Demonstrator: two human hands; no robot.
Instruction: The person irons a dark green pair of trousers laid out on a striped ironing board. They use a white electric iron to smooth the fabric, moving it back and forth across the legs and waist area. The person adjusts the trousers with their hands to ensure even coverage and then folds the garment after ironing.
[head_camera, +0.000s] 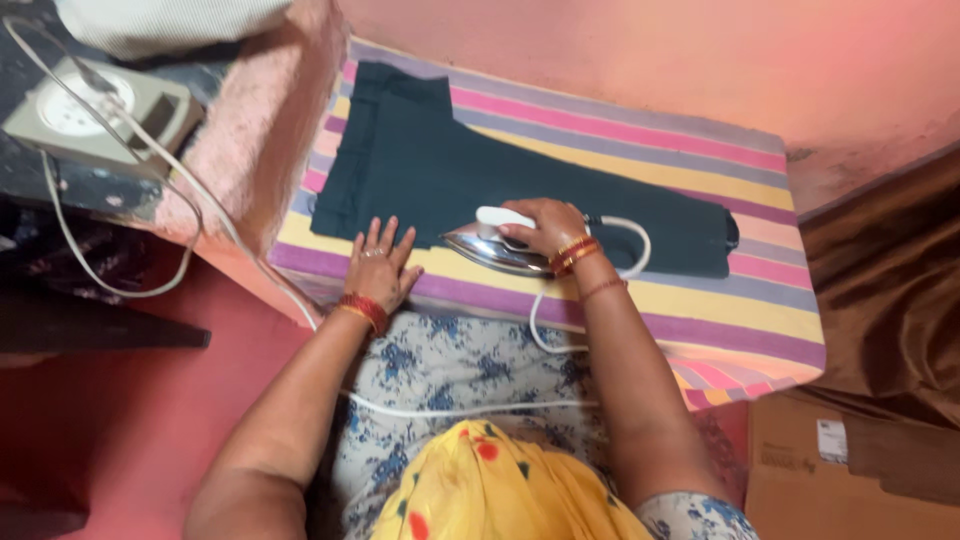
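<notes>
A dark green garment (420, 160) lies flat on a striped cloth (700, 290) that covers the ironing surface. My right hand (545, 225) grips the white handle of a metal iron (490, 250), which rests on the garment's near edge with its tip pointing left. My left hand (380, 265) lies flat, fingers spread, on the garment's lower left edge and the cloth beside the iron. Both wrists carry red and gold bangles.
The iron's white cord (590, 310) loops off the near edge and runs left across my lap to a socket box (90, 115) on a dark shelf. A pink wall stands behind. Brown fabric (890, 280) and a cardboard box (850, 480) sit at right.
</notes>
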